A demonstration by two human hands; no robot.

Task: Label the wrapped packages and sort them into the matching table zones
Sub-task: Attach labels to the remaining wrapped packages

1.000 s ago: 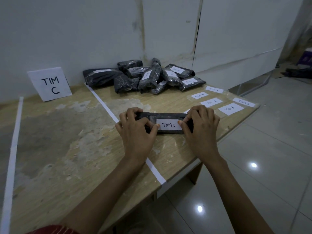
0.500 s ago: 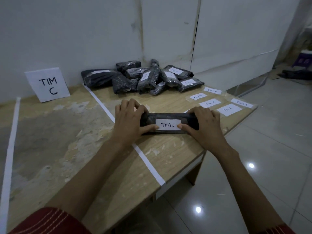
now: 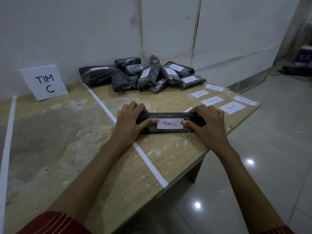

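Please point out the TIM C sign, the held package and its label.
sign (image 3: pixel 44 82): head view, middle of the white card.
package (image 3: pixel 168 115): head view, dark upper face, at mid-length.
label (image 3: pixel 170 123): head view, on the written letters, centre of the paper.

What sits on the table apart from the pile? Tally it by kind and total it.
Wrapped package labelled TIM C: 1
TIM C sign: 1
Loose label slips: 6, one mostly hidden by the right hand
White tape lines: 2
Total: 10
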